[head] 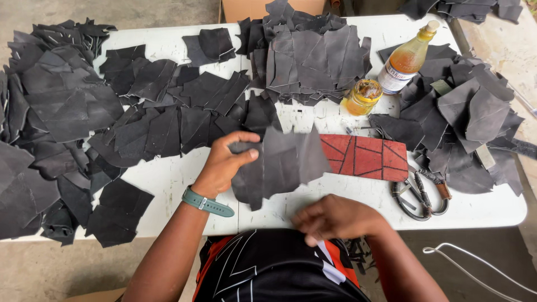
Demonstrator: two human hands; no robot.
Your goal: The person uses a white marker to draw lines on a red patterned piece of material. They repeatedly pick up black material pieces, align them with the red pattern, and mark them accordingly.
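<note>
A: A stitched panel of dark leather pieces [279,165] is being held up over the white table [168,179], pinched at its upper left edge between thumb and fingers of the left hand [224,165].

B: And the right hand [335,218]?

A: Low, near the table's front edge, blurred; whether its fingers are spread or closed cannot be told. Nothing is seen in it.

B: The step?

A: Inspection or sorting, it would seem. Just beyond lies a red patterned template [366,156], with scissors [419,196] beside it. A second grip on the panel's free edge would likely be called for.
</note>
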